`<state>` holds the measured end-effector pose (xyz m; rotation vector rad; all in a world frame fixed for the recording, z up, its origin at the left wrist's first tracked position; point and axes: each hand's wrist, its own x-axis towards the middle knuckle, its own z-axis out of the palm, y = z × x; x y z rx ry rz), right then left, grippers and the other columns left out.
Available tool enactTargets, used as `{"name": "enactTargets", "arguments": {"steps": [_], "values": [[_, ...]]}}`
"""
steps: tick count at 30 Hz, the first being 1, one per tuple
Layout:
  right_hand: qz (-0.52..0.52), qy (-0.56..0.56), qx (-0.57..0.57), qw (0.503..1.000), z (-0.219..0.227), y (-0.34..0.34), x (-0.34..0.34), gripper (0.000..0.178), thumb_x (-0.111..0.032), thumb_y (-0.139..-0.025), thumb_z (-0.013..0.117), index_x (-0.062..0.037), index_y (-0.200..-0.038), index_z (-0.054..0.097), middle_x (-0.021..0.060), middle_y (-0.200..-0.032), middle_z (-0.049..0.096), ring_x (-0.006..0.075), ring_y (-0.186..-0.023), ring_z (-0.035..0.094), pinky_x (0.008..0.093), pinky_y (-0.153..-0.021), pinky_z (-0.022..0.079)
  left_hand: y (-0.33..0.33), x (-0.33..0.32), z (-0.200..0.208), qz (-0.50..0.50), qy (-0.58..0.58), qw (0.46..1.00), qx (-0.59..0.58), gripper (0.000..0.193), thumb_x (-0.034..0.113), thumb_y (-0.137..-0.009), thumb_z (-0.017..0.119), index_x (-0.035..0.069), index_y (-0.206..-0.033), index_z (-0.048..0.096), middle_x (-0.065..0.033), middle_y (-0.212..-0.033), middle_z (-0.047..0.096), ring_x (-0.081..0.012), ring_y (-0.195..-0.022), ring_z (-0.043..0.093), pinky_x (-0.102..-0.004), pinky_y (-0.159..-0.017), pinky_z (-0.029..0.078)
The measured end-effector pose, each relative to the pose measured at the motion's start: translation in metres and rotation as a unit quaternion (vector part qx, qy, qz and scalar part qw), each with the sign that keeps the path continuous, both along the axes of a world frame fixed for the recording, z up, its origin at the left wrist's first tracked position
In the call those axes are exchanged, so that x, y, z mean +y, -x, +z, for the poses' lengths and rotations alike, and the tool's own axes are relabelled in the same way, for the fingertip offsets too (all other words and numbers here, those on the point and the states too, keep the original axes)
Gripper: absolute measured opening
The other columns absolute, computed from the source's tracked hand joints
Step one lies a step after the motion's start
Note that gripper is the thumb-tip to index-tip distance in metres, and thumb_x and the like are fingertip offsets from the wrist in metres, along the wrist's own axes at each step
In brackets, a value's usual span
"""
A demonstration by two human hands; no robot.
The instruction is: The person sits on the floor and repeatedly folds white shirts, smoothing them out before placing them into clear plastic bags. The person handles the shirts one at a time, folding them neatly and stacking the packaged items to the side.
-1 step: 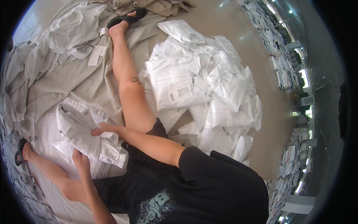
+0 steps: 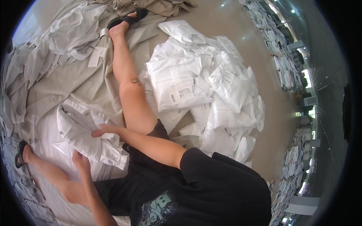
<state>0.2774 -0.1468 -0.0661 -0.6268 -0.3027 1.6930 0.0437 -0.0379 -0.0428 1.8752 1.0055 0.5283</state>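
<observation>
A white folded garment (image 2: pixel 77 133) with gathered edges lies over my lap; its exact kind is hard to tell. My right hand (image 2: pixel 105 130) grips its upper side, thumb on top and the other fingers hidden in the cloth. At the garment's lower edge, my left hand (image 2: pixel 80 161) is closed on the fabric, its fingertips partly covered. Between my spread legs, under the garment, sits a stack of clear plastic bags (image 2: pixel 47 132).
A heap of white packed plastic bags (image 2: pixel 175 83) lies beyond my right leg, one with a printed label (image 2: pixel 181 95). Beige and white clothes (image 2: pixel 75 34) with a paper hang tag (image 2: pixel 96 56) spread across the far left. Piled packages (image 2: pixel 281 67) line the right side.
</observation>
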Motion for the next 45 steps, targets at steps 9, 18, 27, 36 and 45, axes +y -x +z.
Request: {"name": "enactTargets", "arguments": {"steps": [9,18,27,36,45], "values": [[0.010,-0.008,0.009,1.000,0.006,-0.007,-0.002,0.069,-0.027,-0.092,0.083,0.0037,-0.150,0.059,0.0092,-0.135,0.073,0.0180,-0.120,0.071,0.0326,-0.105,0.055,-0.005,0.036,0.007,-0.054,-0.009,0.997,0.056,0.020,0.004,-0.092,0.071,-0.008,-0.107,0.076,-0.0136,-0.087,0.080,-0.0128,-0.079,0.069,-0.0333,-0.074,0.055],[-0.010,-0.013,0.052,0.999,-0.002,-0.005,-0.004,0.071,-0.034,-0.093,0.084,0.0058,-0.146,0.059,0.0104,-0.132,0.073,0.0188,-0.116,0.073,0.0331,-0.103,0.057,-0.029,0.029,0.033,-0.121,-0.044,0.991,0.021,0.025,0.002,-0.093,0.066,-0.009,-0.114,0.072,-0.0215,-0.099,0.081,-0.0250,-0.092,0.078,-0.0368,-0.082,0.058],[-0.024,-0.007,0.023,0.999,0.007,-0.007,-0.005,0.067,-0.033,-0.092,0.086,0.0007,-0.145,0.061,0.0129,-0.127,0.076,0.0228,-0.109,0.077,0.0387,-0.099,0.062,-0.026,0.007,0.049,-0.089,0.004,0.994,0.062,0.022,0.003,-0.096,0.065,-0.009,-0.113,0.072,-0.0116,-0.086,0.078,-0.0171,-0.078,0.072,-0.0322,-0.074,0.056],[0.011,-0.031,0.026,0.999,-0.001,-0.002,0.000,0.070,-0.032,-0.090,0.087,0.0013,-0.147,0.061,0.0135,-0.131,0.075,0.0230,-0.113,0.076,0.0373,-0.102,0.060,-0.006,0.021,0.057,-0.088,0.281,0.956,0.005,0.015,0.002,-0.091,0.065,-0.005,-0.096,0.077,-0.0050,-0.081,0.075,-0.0106,-0.067,0.062,-0.0273,-0.063,0.048],[0.020,-0.039,-0.020,0.999,-0.006,-0.007,-0.005,0.075,-0.027,-0.089,0.086,0.0020,-0.151,0.057,0.0126,-0.136,0.073,0.0206,-0.117,0.074,0.0347,-0.106,0.057,-0.003,0.023,0.055,-0.099,0.308,0.946,0.013,0.013,0.006,-0.096,0.068,-0.003,-0.099,0.077,-0.0031,-0.084,0.075,-0.0108,-0.071,0.063,-0.0279,-0.066,0.048]]}}
